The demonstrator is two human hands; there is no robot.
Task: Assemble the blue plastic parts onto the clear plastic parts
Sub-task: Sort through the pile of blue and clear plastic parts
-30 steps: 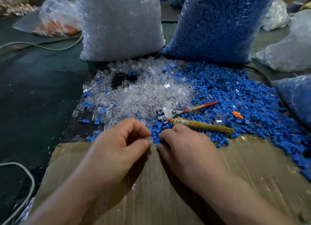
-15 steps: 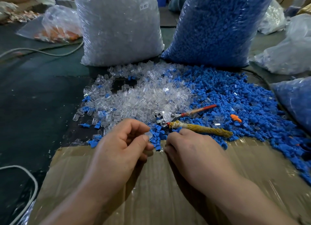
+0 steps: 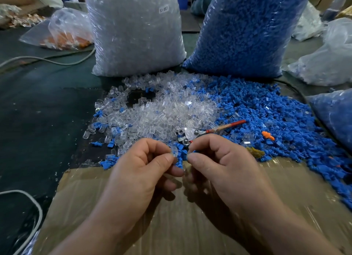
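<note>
My left hand (image 3: 144,171) pinches a small clear plastic part (image 3: 174,152) between thumb and forefinger. My right hand (image 3: 222,167) pinches a small blue plastic part (image 3: 190,153) at its fingertips, almost hidden by the fingers. The two parts sit a few centimetres apart, above the cardboard's far edge. A loose heap of clear parts (image 3: 163,112) lies just beyond my hands. A wide spread of blue parts (image 3: 270,110) covers the table to its right.
A big bag of clear parts (image 3: 135,31) and a big bag of blue parts (image 3: 245,30) stand at the back. Red-handled pliers (image 3: 215,130) lie in the heap. Taped cardboard (image 3: 190,216) lies under my wrists. A white cable (image 3: 36,209) runs at the left.
Both hands lifted off the pile and drew back over the cardboard edge. The right hand turned thumb-up and now shows a blue part facing the clear part in the left hand.
</note>
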